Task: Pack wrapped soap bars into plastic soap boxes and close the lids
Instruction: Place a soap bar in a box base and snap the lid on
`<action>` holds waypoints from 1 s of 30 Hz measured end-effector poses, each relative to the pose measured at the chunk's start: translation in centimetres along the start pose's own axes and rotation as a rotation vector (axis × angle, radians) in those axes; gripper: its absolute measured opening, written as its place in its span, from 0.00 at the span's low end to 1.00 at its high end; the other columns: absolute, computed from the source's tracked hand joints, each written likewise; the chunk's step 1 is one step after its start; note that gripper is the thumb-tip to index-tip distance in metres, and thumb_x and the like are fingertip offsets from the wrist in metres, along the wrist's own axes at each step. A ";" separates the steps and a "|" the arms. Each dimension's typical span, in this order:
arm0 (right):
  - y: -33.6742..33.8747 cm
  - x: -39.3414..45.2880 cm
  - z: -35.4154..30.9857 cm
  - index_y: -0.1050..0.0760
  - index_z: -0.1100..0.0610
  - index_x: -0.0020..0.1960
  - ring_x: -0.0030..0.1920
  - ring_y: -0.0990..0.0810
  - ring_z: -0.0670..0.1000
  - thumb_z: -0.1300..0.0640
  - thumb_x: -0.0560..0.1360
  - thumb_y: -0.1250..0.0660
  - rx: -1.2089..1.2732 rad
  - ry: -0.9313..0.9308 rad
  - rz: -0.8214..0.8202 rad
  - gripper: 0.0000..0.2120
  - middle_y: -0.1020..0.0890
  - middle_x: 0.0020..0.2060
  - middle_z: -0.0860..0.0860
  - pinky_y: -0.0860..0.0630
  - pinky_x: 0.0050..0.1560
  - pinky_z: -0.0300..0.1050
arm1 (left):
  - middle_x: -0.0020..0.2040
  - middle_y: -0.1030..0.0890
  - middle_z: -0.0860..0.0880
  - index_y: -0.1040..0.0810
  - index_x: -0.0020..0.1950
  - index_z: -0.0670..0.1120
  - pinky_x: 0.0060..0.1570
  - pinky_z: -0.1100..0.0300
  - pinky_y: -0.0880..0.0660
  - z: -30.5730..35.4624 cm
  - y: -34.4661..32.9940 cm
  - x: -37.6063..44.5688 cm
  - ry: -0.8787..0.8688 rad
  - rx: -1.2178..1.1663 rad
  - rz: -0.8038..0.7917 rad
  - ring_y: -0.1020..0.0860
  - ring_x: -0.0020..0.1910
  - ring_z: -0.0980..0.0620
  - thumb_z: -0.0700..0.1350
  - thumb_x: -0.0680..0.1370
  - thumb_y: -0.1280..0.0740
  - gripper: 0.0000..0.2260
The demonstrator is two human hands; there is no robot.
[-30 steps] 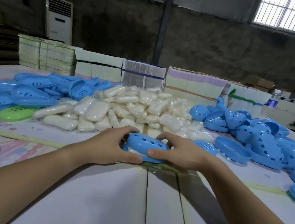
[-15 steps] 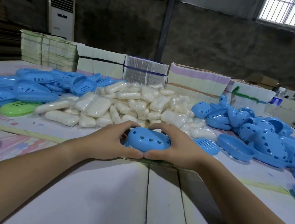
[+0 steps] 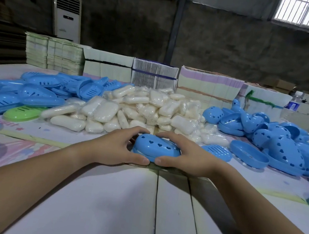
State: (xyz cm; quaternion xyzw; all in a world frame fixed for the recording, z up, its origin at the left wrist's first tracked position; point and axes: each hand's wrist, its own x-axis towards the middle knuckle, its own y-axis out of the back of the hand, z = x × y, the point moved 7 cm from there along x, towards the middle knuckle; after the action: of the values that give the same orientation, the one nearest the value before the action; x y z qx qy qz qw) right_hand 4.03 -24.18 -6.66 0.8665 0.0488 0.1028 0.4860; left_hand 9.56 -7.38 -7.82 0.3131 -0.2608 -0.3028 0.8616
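A blue soap box (image 3: 157, 148) with heart-shaped holes in its lid sits on the table in front of me. My left hand (image 3: 116, 145) grips its left end, thumb along the near rim. My right hand (image 3: 187, 157) grips its right end the same way, and the two thumbs almost meet at the front. The lid lies down over the base, with a thin gap showing at the left. Behind the box rises a heap of wrapped white soap bars (image 3: 142, 108). Whatever is inside the box is hidden.
Blue slotted bases (image 3: 31, 88) and one green base (image 3: 22, 113) lie at the left. Blue heart-holed lids (image 3: 279, 146) pile at the right, with an open base (image 3: 248, 154) near my right hand. Stacks of flat cartons (image 3: 156, 74) line the table's far edge.
The lid has come down onto the base under both hands, and the white soap seen under the lid a second ago is now covered. Both hands stay on the box's ends.
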 end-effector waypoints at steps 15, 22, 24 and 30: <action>0.3 -0.1 0.4 0.36 0.35 0.70 0.47 0.21 0.42 0.43 0.70 0.26 0.189 -0.050 0.002 0.33 0.21 0.51 0.47 0.28 0.44 0.33 | 0.53 0.16 0.54 0.22 0.64 0.52 0.45 0.67 0.22 0.2 1.0 0.0 0.097 -0.400 0.164 0.16 0.48 0.58 0.44 0.69 0.20 0.25; 0.2 0.1 -0.7 0.30 0.35 0.64 0.39 0.19 0.44 0.42 0.65 0.25 0.489 -0.028 0.114 0.29 0.18 0.43 0.50 0.24 0.38 0.34 | 0.62 0.20 0.36 0.27 0.67 0.41 0.54 0.53 0.18 0.8 0.3 -0.2 0.162 -1.059 0.273 0.17 0.57 0.43 0.45 0.67 0.25 0.30; 0.2 0.4 -1.0 0.28 0.34 0.63 0.40 0.18 0.44 0.40 0.63 0.25 0.565 -0.017 0.157 0.29 0.17 0.41 0.47 0.24 0.40 0.36 | 0.62 0.20 0.35 0.28 0.68 0.42 0.52 0.54 0.17 1.3 0.6 -0.2 0.162 -1.177 0.286 0.17 0.57 0.41 0.46 0.66 0.25 0.32; 0.0 0.8 -1.1 0.29 0.33 0.65 0.49 0.19 0.47 0.34 0.64 0.27 0.626 -0.027 0.208 0.30 0.16 0.50 0.46 0.26 0.48 0.45 | 0.61 0.19 0.36 0.30 0.69 0.45 0.50 0.54 0.17 2.1 0.3 -0.5 0.134 -1.320 0.240 0.17 0.57 0.40 0.37 0.68 0.26 0.30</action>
State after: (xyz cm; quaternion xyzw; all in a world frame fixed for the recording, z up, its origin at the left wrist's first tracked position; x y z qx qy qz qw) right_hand 4.52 -23.14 -6.03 0.9755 -0.0173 0.1205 0.1835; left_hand 7.97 -7.65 -6.33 -0.2923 0.0000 -0.2809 0.9141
